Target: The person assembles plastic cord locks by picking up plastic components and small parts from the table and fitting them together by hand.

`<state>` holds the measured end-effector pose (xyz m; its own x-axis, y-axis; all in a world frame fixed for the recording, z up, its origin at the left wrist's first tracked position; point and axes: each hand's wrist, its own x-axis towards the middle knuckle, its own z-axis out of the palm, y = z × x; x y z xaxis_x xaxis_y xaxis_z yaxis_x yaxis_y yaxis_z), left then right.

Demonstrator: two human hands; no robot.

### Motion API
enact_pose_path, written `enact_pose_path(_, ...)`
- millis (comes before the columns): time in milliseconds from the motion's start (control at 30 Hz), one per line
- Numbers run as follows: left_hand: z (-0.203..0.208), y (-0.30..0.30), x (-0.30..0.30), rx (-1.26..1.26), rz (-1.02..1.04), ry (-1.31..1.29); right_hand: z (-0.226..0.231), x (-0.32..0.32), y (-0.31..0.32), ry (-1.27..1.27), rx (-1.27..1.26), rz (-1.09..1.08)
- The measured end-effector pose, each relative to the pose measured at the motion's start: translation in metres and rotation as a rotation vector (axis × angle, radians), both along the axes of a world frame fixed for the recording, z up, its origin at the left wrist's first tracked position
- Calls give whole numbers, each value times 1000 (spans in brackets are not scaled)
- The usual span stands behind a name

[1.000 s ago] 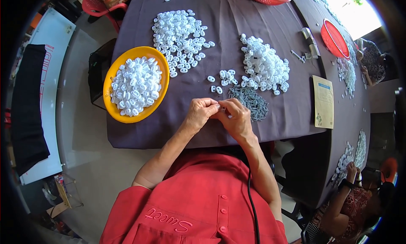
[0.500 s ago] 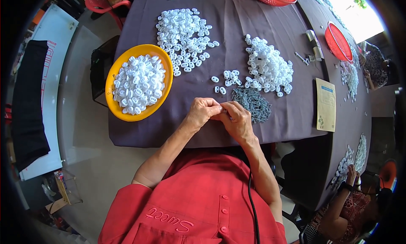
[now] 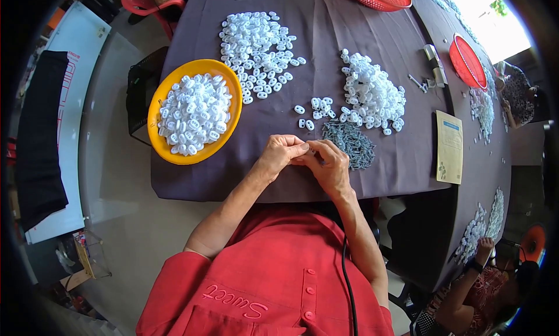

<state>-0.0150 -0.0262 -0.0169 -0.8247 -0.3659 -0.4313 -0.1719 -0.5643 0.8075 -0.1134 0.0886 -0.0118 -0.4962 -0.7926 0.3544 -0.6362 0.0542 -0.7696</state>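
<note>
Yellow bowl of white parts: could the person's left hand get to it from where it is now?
Probably yes. The left hand is pinched together with the right hand near the table edge, and the yellow bowl sits just to its left with only bare dark cloth between them.

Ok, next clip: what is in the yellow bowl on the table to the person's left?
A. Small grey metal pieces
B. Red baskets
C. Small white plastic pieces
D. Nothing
C. The yellow bowl is heaped with small white plastic pieces; the grey metal pieces lie in a pile on the cloth beside the right hand, not in the bowl.
</note>
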Motion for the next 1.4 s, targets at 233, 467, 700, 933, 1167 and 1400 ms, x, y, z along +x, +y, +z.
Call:
enact_pose_path(233,-3,2,0,21,53,2,-3,1,4,-18,-6,-37)
enact_pose_path(467,0,5,2,27,75,18,-3,1,4,-46,7,-21)
enact_pose_path(700,1,8,3,6,109,48,1,3,2,-73,-6,-17)
enact_pose_path(933,-5,12,2,-29,139,90,-2,3,3,-19,-45,-31)
enact_pose_path(1167,1,11,3,64,165,66,-3,3,3,-61,-36,-33)
enact_pose_path(1400,5,6,3,179,242,58,-3,1,7,-76,-72,-3)
